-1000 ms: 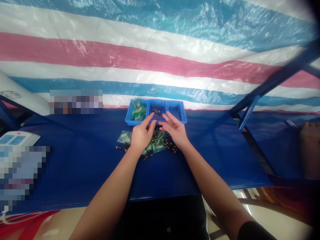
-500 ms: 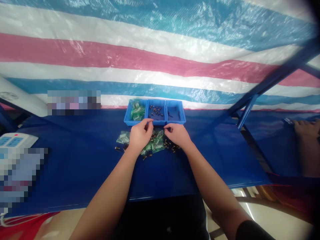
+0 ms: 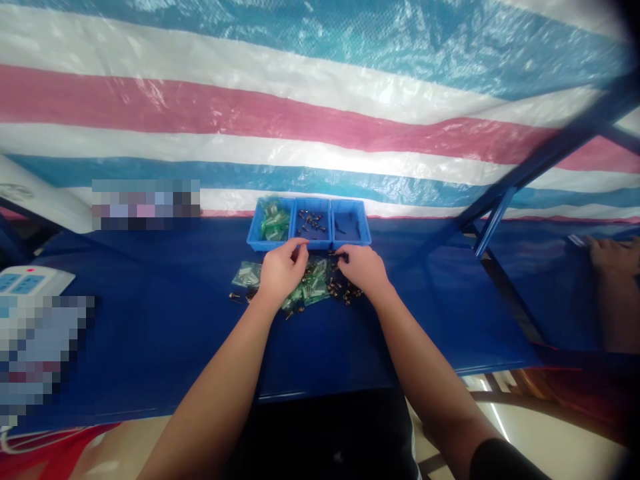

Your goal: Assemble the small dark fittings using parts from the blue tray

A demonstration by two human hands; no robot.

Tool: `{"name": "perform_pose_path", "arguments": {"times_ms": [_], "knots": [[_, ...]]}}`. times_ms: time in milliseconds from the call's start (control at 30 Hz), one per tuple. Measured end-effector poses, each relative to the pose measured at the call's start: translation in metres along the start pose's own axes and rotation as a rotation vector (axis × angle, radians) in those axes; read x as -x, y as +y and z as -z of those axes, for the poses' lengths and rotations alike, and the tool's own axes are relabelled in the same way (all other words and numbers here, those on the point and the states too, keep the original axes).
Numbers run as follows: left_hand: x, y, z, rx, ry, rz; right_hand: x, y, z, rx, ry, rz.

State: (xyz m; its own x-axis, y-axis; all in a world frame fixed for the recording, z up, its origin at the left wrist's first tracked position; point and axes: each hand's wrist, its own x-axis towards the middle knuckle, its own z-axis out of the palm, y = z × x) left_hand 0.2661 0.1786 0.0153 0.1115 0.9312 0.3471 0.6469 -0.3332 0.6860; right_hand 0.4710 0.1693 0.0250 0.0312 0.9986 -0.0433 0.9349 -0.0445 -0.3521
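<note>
My left hand (image 3: 286,272) is in a pinch just in front of the middle blue bin (image 3: 314,244); anything between its fingertips is too small to make out. My right hand (image 3: 364,268) is closed too, with a small dark screw (image 3: 332,253) at its fingertips, in front of the right blue bin (image 3: 361,241). Below and between the hands lie clear green-tinted bags of small parts (image 3: 315,288) and loose dark, brassy screws (image 3: 349,293). Several similar screws (image 3: 311,220) lie in the middle bin. A few dark slim pieces (image 3: 340,229) are in the right bin.
The left blue bin (image 3: 253,239) holds green-tinted bags. All three bins stand side by side on the blue table (image 3: 175,320), before a striped tarp (image 3: 320,120). A white device (image 3: 45,280) is at the left; another person's hand (image 3: 615,257) shows far right.
My right hand has shifted slightly right, away from my left hand, and a small dark screw now shows at its fingertips. My left hand has barely moved.
</note>
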Motion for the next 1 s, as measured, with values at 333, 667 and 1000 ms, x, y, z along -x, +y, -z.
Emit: {"name": "perform_pose_path", "arguments": {"times_ms": [333, 667, 1000], "knots": [[0.001, 0.002, 0.000, -0.003, -0.006, -0.015, 0.000, -0.004, -0.007, 0.016, 0.004, -0.030], [0.001, 0.000, -0.001, -0.009, -0.017, -0.038, 0.002, -0.006, -0.008, -0.112, 0.086, 0.009], [0.003, -0.002, -0.001, 0.115, -0.182, -0.142, 0.003, -0.019, -0.010, -1.203, 0.016, 0.230]]}}
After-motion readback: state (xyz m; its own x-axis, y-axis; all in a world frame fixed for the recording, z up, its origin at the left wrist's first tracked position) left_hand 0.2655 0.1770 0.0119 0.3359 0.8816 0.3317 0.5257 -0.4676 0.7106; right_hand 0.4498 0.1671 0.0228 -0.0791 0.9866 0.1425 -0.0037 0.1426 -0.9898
